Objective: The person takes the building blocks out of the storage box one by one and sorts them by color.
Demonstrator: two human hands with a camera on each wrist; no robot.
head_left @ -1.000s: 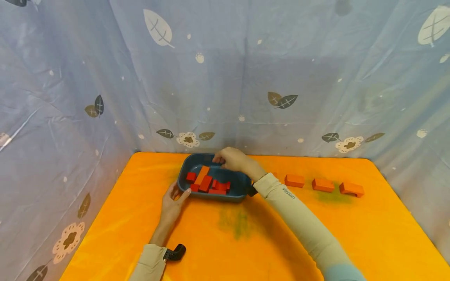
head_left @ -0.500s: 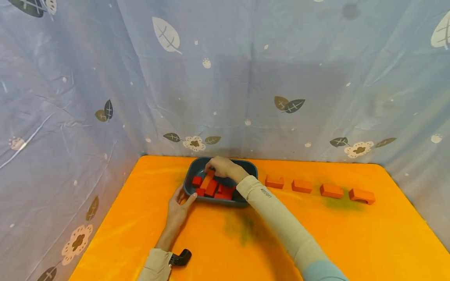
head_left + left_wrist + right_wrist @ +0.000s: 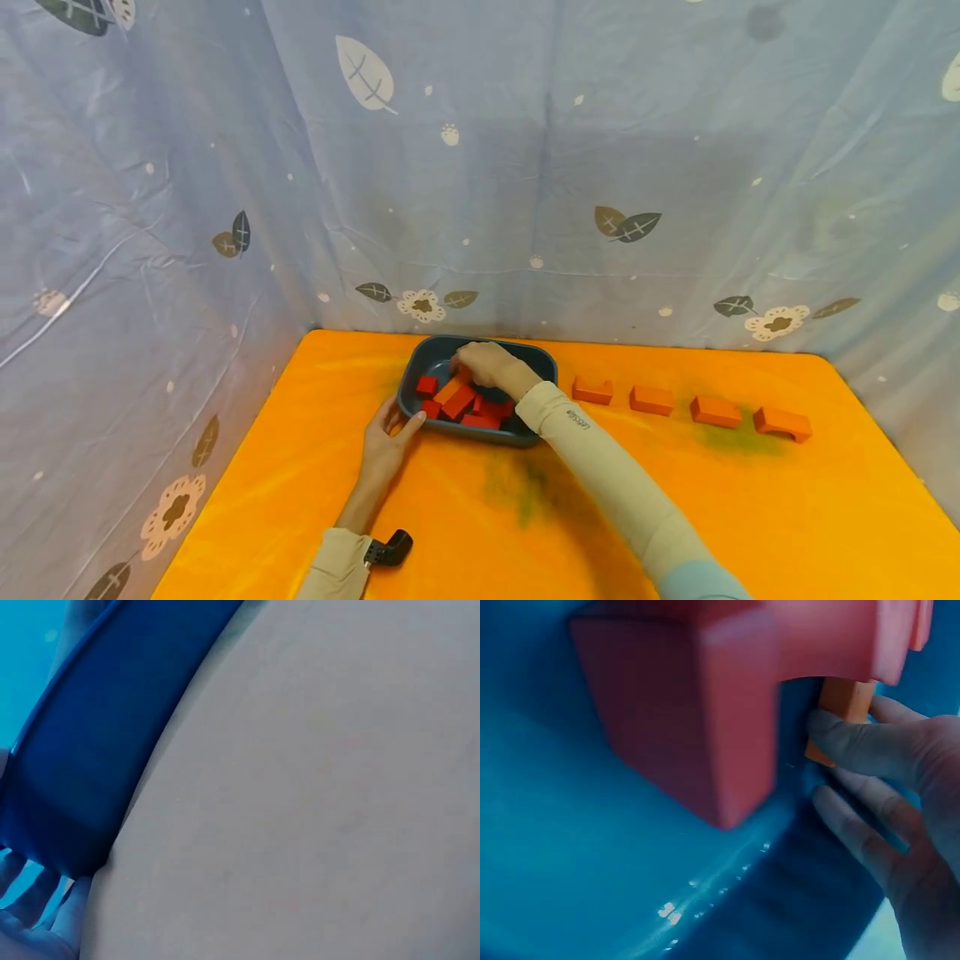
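Note:
A dark blue rectangular bin [image 3: 542,358] stands at the back of the table with red blocks [image 3: 480,422] and an orange block [image 3: 450,391] inside. My left hand [image 3: 384,446] holds its near left corner, thumb on the rim; in the left wrist view, fingers [image 3: 30,892] touch the bin's outer wall [image 3: 97,742]. My right hand [image 3: 487,367] reaches into the bin, back of the hand hiding its fingers from above. In the right wrist view, thumb and fingers pinch the orange block [image 3: 840,701], close to larger red blocks [image 3: 667,705].
To the right of the bin, several orange blocks stand in a row, from a notched one [image 3: 592,392] to an arched one [image 3: 783,423]. A yellow cloth [image 3: 465,517] covers the table. Patterned curtains [image 3: 540,167] hang behind and at both sides.
My right hand has come down from above the bin's far side to the orange block, which has shifted and tilted. My left hand stays at the corner. The head view has shifted slightly.

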